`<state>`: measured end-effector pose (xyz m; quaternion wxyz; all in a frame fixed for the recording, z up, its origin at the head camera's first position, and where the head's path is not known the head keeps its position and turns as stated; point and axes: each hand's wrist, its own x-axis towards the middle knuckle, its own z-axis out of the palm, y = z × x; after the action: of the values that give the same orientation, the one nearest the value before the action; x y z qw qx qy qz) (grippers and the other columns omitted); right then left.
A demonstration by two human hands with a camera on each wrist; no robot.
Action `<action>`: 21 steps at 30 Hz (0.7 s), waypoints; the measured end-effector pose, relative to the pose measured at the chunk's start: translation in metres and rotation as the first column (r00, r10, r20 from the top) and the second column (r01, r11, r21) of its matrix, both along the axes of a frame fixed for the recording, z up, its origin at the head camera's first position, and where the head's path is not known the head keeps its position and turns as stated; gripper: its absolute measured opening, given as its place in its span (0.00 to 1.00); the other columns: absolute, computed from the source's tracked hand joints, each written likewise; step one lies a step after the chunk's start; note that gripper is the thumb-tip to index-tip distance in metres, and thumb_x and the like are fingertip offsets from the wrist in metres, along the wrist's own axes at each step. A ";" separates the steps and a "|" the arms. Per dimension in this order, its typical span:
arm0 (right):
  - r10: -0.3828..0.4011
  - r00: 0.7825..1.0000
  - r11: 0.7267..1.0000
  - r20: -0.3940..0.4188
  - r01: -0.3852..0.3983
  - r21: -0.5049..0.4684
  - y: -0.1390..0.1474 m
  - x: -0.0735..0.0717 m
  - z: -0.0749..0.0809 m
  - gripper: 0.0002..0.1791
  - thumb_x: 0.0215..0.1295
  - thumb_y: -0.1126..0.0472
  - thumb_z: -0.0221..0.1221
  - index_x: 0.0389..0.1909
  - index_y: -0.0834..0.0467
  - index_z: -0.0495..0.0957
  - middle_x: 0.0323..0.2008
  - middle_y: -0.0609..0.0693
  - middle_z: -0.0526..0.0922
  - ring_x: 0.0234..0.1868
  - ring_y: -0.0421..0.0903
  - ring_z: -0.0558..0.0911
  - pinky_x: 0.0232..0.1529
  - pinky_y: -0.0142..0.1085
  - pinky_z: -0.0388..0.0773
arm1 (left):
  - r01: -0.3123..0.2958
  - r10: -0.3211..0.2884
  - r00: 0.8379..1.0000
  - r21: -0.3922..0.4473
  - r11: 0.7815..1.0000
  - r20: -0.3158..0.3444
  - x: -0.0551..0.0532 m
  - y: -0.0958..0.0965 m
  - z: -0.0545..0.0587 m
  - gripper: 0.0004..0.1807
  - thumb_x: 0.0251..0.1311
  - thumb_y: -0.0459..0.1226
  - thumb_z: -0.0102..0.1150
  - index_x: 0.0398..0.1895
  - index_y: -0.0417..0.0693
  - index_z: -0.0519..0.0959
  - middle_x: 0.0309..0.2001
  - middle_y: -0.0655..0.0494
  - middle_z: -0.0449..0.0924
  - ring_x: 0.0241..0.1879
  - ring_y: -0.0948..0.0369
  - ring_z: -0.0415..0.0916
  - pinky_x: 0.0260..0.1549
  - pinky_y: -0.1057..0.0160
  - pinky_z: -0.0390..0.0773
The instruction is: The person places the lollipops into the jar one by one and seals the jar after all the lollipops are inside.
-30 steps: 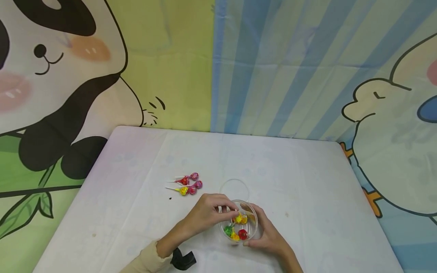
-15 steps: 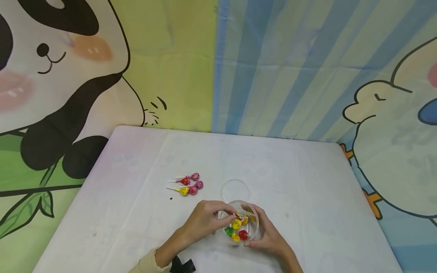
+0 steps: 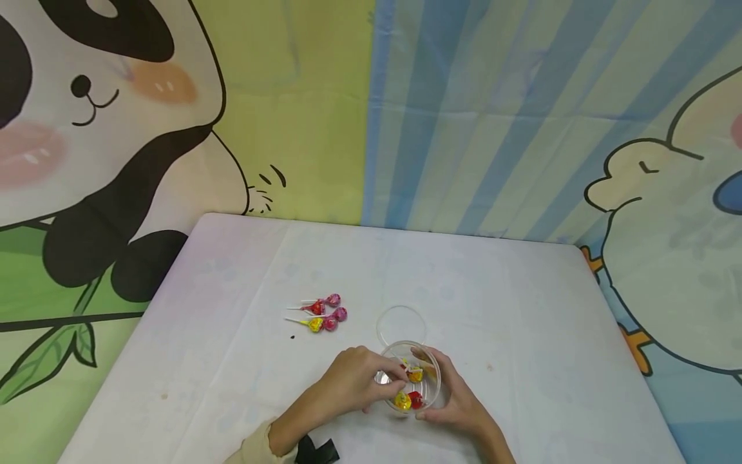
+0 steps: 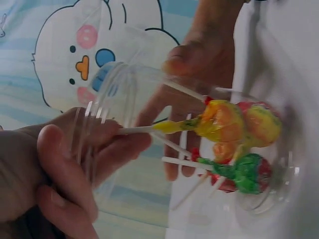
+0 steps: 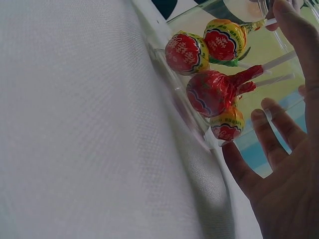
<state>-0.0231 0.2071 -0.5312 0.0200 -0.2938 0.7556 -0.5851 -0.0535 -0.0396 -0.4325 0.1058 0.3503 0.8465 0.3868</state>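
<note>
A clear plastic jar (image 3: 430,396) stands tilted toward me, holding several lollipops in yellow, red and green wrappers. My right hand (image 3: 458,399) grips it from the right side, with fingers spread along the wall in the right wrist view. Reaching into the jar's mouth, my left hand (image 3: 362,380) pinches the white stick of a yellow lollipop (image 4: 219,121), whose head lies among the others. Near it in the left wrist view is a green lollipop (image 4: 251,173). A red lollipop (image 5: 209,92) shows low in the jar in the right wrist view.
Several lollipops lie on the white-covered table (image 3: 232,374) left of the jar, among them a yellow lollipop (image 3: 315,324) and a pink lollipop (image 3: 339,314). A clear round lid (image 3: 378,324) lies just behind the jar. A printed cloth wall (image 3: 464,129) rises behind the table.
My left hand has shifted slightly toward me and lower over the jar's mouth, now covering the green lollipop in the head view. My right hand keeps its hold on the jar.
</note>
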 end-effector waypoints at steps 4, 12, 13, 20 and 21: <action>-0.002 1.000 1.000 0.009 0.002 0.005 0.000 0.000 0.001 0.57 0.39 0.67 0.75 0.70 0.66 0.53 0.67 0.62 0.67 0.71 0.38 0.65 0.71 0.23 0.51 | 0.015 -0.015 1.000 -0.022 1.000 0.007 -0.002 -0.001 0.001 0.05 0.60 0.44 0.64 0.37 0.59 0.87 0.25 0.71 0.84 0.06 0.83 0.59 0.20 0.78 0.65; -0.044 0.998 0.998 0.034 0.043 0.046 0.000 0.001 0.001 0.57 0.38 0.65 0.76 0.70 0.62 0.54 0.67 0.60 0.68 0.70 0.37 0.66 0.70 0.22 0.50 | 0.063 -0.112 0.986 0.340 0.938 0.125 -0.001 -0.037 -0.013 0.10 0.65 0.41 0.60 0.46 0.52 0.83 0.40 0.59 0.86 0.12 0.74 0.71 0.12 0.75 0.68; -0.059 0.998 0.997 0.039 0.056 0.058 0.000 0.002 0.001 0.57 0.38 0.64 0.76 0.70 0.61 0.55 0.68 0.58 0.69 0.70 0.37 0.66 0.70 0.22 0.50 | 0.040 -0.111 0.978 0.358 0.933 0.178 -0.001 -0.045 -0.015 0.10 0.65 0.41 0.59 0.47 0.53 0.83 0.41 0.58 0.86 0.13 0.71 0.73 0.11 0.73 0.67; -0.114 0.990 0.987 0.082 0.104 0.119 0.001 0.004 0.002 0.57 0.37 0.62 0.77 0.71 0.55 0.57 0.68 0.49 0.69 0.69 0.33 0.65 0.68 0.23 0.50 | -0.224 0.143 0.919 0.187 0.956 0.367 -0.008 -0.101 -0.030 0.13 0.62 0.48 0.61 0.47 0.57 0.83 0.20 0.61 0.82 0.14 0.53 0.74 0.10 0.71 0.60; -0.111 0.990 0.988 0.082 0.101 0.114 0.001 0.004 0.002 0.57 0.37 0.62 0.77 0.71 0.56 0.57 0.68 0.50 0.69 0.69 0.33 0.65 0.68 0.23 0.50 | -0.254 0.184 0.912 0.153 0.955 0.366 -0.010 -0.108 -0.033 0.14 0.62 0.49 0.61 0.46 0.56 0.83 0.17 0.61 0.80 0.14 0.53 0.74 0.11 0.71 0.60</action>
<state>-0.0188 0.2077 -0.5290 0.0384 -0.2255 0.7995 -0.5554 -0.0637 -0.1472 -0.4651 0.1741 0.1876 0.8059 0.5339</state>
